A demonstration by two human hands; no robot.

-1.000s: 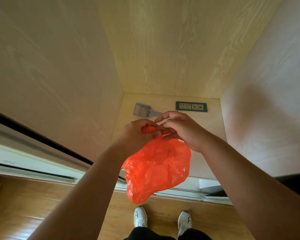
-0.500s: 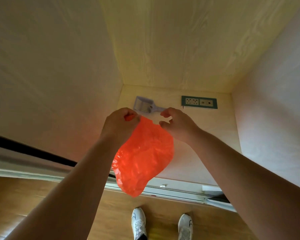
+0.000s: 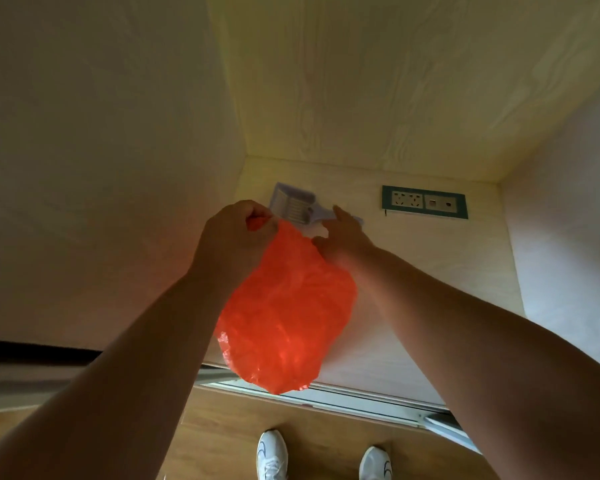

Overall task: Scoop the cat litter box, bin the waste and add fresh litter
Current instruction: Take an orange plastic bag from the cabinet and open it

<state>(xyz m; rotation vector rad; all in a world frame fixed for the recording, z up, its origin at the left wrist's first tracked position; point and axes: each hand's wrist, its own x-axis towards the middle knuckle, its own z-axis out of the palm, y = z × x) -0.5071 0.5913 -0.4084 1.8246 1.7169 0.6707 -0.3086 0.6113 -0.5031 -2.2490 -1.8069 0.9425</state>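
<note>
One orange plastic bag [image 3: 284,313] hung long-axis downward in front of a pale wooden shelf [image 3: 430,258]. The left hand [image 3: 236,233] pinched its top edge in curled fingers. The right hand [image 3: 343,237] reached with straightened fingers toward one lilac litter scoop [image 3: 293,204], lying flat, handle pointing right, near one socket panel [image 3: 425,201].

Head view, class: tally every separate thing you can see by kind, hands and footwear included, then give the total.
Hands: 2, left hand and right hand
Orange plastic bag: 1
Litter scoop: 1
Socket panel: 1
White shoes: 2, left shoe and right shoe
Total: 7
</note>
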